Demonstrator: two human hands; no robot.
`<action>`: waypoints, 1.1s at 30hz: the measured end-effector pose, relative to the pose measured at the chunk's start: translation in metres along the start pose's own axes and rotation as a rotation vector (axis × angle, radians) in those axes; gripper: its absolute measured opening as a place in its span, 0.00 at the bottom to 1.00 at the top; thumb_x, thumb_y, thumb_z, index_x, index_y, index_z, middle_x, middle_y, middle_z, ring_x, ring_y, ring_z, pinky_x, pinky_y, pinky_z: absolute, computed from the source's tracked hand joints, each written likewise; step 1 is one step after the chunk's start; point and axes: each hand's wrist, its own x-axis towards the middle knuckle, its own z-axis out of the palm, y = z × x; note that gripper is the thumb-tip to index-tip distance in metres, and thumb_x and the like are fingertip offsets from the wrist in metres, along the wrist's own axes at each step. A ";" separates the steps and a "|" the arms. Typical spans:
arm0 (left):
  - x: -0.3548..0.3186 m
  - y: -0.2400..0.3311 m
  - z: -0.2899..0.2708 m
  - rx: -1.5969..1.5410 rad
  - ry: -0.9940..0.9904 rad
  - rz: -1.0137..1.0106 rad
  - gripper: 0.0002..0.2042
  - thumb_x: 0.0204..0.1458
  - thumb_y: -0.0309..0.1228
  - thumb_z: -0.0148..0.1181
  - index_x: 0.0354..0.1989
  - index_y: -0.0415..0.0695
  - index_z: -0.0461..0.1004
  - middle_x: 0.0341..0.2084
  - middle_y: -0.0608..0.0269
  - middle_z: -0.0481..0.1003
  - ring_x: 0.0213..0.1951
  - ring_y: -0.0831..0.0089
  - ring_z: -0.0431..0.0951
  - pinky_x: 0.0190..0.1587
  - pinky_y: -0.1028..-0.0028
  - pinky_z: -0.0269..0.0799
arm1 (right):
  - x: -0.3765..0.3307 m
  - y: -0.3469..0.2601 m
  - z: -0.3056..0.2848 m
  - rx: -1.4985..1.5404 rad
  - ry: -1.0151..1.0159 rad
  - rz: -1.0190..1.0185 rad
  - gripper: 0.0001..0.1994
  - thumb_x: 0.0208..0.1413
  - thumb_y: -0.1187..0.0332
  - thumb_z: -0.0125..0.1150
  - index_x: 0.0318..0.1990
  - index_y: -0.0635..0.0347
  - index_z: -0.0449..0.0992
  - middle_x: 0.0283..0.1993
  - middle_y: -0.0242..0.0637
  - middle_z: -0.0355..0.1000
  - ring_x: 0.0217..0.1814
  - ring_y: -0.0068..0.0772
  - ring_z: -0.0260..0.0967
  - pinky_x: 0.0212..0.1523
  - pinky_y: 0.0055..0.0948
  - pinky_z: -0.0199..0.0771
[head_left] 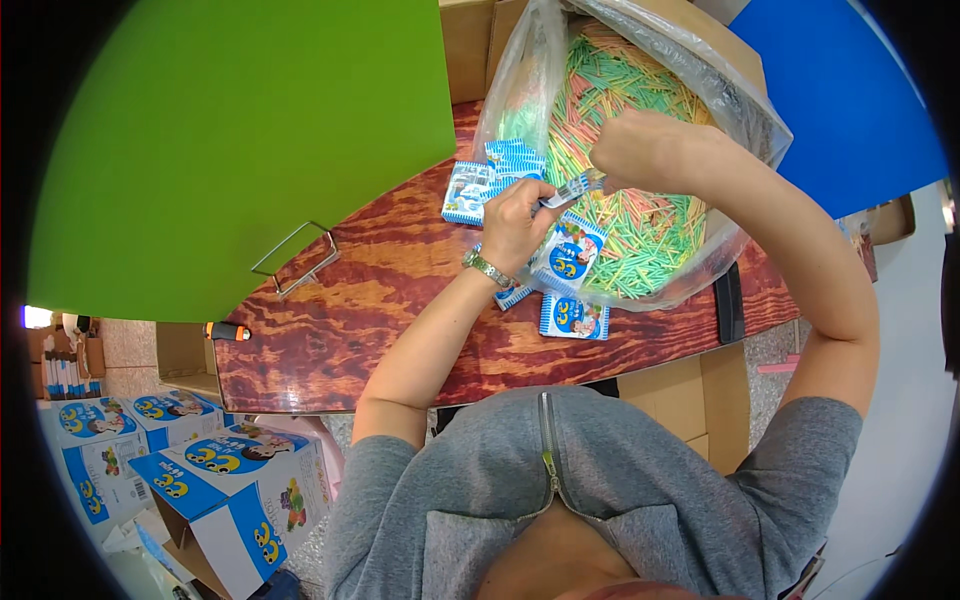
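My left hand (pixel 518 222), a watch on its wrist, pinches a small blue-and-white packet (pixel 574 190) tilted over the edge of a lined carton. Colourful thin sticks (pixel 640 245) in green, yellow and pink fill the clear plastic liner (pixel 735 95) of that carton. Right by the packet's far end, my right hand (pixel 640 150) is closed with its fingers turned down. Whatever it holds is hidden behind the knuckles. Around my left hand lie several similar packets: a pile (pixel 470 190) beyond it, one (pixel 570 250) against the liner, and another (pixel 577 316) nearer me.
The wood-patterned table (pixel 350 330) carries a metal wire stand (pixel 300 258) and an orange-black cutter (pixel 228 331). A green panel (pixel 250 130) rises at left, a blue panel (pixel 850 110) at far right. Printed cartons (pixel 225 480) stand at lower left. A black object (pixel 730 305) lies by the liner.
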 end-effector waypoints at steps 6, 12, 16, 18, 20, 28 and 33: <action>0.008 0.007 0.003 -0.105 0.008 0.009 0.11 0.46 0.28 0.68 0.38 0.40 0.78 0.28 0.55 0.79 0.27 0.61 0.80 0.29 0.69 0.74 | 0.009 -0.004 -0.017 -0.101 -0.084 0.018 0.18 0.43 0.58 0.72 0.28 0.68 0.80 0.26 0.48 0.76 0.34 0.51 0.76 0.35 0.39 0.77; 0.013 0.003 0.003 -0.272 -0.012 -0.013 0.16 0.50 0.26 0.66 0.47 0.38 0.77 0.27 0.58 0.80 0.27 0.79 0.77 0.30 0.77 0.73 | -0.007 0.011 -0.018 -0.093 0.053 0.063 0.23 0.41 0.58 0.73 0.41 0.66 0.77 0.38 0.48 0.76 0.40 0.49 0.76 0.41 0.41 0.76; 0.012 0.002 0.005 -0.302 -0.087 -0.056 0.15 0.52 0.25 0.63 0.49 0.38 0.76 0.28 0.61 0.80 0.28 0.81 0.77 0.30 0.78 0.72 | -0.016 0.025 0.027 0.135 0.397 -0.050 0.37 0.45 0.62 0.71 0.63 0.57 0.60 0.52 0.53 0.70 0.43 0.52 0.74 0.45 0.44 0.74; 0.009 -0.005 0.010 -0.360 -0.082 -0.082 0.14 0.56 0.25 0.60 0.50 0.38 0.75 0.27 0.64 0.79 0.28 0.83 0.75 0.31 0.80 0.71 | -0.010 0.017 0.052 0.255 0.429 -0.107 0.45 0.50 0.63 0.68 0.72 0.50 0.44 0.56 0.56 0.67 0.49 0.54 0.72 0.49 0.46 0.73; 0.007 -0.002 0.006 -0.433 -0.077 -0.149 0.14 0.55 0.27 0.61 0.49 0.37 0.75 0.28 0.61 0.79 0.28 0.81 0.76 0.30 0.79 0.72 | 0.000 0.011 0.059 0.361 0.457 -0.083 0.45 0.51 0.63 0.67 0.72 0.49 0.44 0.57 0.56 0.67 0.49 0.54 0.72 0.49 0.46 0.73; -0.033 -0.012 -0.030 -0.163 -0.148 -0.370 0.10 0.59 0.30 0.55 0.41 0.36 0.76 0.27 0.56 0.77 0.27 0.72 0.77 0.32 0.71 0.72 | 0.052 -0.014 0.117 0.644 0.739 -0.021 0.21 0.54 0.70 0.62 0.56 0.58 0.70 0.47 0.48 0.74 0.44 0.51 0.74 0.45 0.41 0.74; -0.052 -0.003 -0.038 0.148 0.011 0.026 0.09 0.52 0.23 0.59 0.41 0.38 0.76 0.36 0.55 0.76 0.36 0.60 0.76 0.41 0.66 0.71 | 0.087 -0.032 0.168 0.775 0.630 -0.023 0.16 0.54 0.66 0.62 0.50 0.56 0.73 0.40 0.46 0.76 0.43 0.49 0.74 0.44 0.43 0.73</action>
